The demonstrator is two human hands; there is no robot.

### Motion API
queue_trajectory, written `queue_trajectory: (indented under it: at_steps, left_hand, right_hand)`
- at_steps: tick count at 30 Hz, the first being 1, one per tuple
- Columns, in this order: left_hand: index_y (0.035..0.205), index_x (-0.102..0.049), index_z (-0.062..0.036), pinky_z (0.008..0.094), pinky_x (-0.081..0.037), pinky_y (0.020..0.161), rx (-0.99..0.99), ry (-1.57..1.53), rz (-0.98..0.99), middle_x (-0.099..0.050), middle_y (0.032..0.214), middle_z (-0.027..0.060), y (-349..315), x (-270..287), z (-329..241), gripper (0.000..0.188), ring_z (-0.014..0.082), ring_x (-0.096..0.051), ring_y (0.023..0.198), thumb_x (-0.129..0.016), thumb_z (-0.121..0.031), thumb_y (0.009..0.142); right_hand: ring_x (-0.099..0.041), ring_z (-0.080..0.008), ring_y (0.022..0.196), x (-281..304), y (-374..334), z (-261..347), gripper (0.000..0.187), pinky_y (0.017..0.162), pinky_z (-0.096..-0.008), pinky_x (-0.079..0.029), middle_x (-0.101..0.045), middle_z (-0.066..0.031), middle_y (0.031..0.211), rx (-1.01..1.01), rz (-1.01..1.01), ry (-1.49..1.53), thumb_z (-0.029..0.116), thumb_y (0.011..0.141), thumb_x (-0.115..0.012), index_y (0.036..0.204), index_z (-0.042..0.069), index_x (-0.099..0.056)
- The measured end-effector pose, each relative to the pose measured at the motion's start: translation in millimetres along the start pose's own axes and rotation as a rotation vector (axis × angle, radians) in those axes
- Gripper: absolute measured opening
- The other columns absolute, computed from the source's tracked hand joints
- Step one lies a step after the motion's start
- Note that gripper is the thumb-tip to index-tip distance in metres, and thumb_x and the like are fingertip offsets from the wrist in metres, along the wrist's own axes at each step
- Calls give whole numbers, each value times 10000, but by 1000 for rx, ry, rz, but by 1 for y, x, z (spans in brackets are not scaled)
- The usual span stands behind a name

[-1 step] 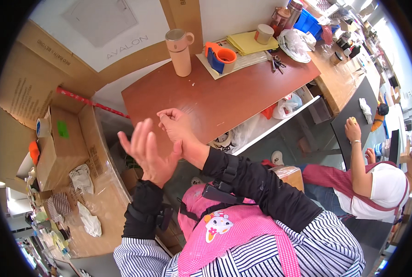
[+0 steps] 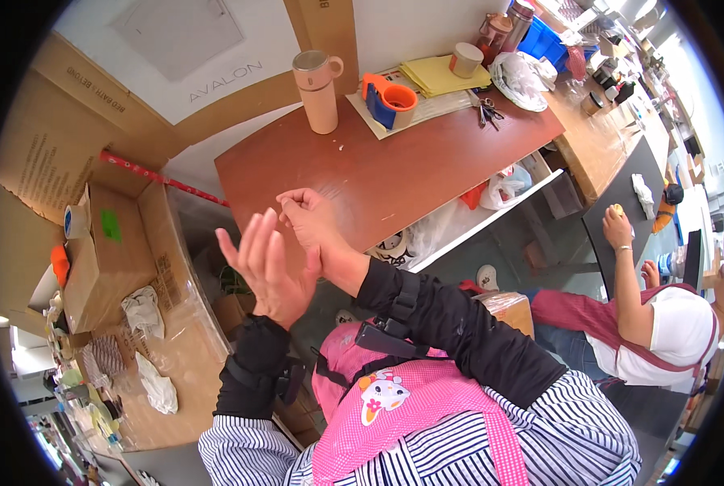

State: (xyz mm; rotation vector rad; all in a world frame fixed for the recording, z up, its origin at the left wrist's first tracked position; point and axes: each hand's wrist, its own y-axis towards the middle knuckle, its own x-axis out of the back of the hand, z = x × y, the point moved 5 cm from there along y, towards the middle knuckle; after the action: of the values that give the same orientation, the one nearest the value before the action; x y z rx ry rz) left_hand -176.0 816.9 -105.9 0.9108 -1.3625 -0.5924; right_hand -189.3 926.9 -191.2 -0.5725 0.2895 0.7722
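My left hand is raised with its palm showing and its fingers stretched out, holding nothing. Its thumb side lies against the wrist of my right hand. That right hand is over the near left part of a red-brown desk, with fingers curled in and thumb against them; nothing shows between them. Black sleeve covers with straps are on both my forearms. Beyond the hands, a pink lidded tumbler with a handle stands upright on the desk.
An orange and blue tape dispenser, yellow papers and scissors lie farther back. Beneath the desktop an open drawer holds plastic bags. Cardboard boxes are at left. At right, a person in a maroon apron sits at a dark table.
The fingers of my left hand have swung slightly to the right and closer together. My right hand stays nearly where it was.
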Motion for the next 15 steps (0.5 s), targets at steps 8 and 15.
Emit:
queue_trajectory:
  at_steps: [8, 15]
  left_hand:
    - [1361, -263, -7, 537, -156, 1099, 383, -161, 1, -331, 1396, 201, -18, -4, -6, 753, 341, -323, 1302, -686, -164, 758]
    - [1388, -224, 1, 478, -110, 1119, 404, -251, -7, -316, 1436, 180, 2, -9, 0, 829, 317, -279, 1339, -712, -223, 756]
  right_hand:
    - [-510, -44, 603, 0, -2, 15, 121, 585, -188, -413, -584, 19, 733, -125, 51, 252, 145, 893, -592, 979, 59, -599]
    - [-479, -43, 595, -3, -6, 2, 99, 548, -188, -393, -570, 13, 719, -180, 81, 234, 159, 880, -609, 924, 71, -607]
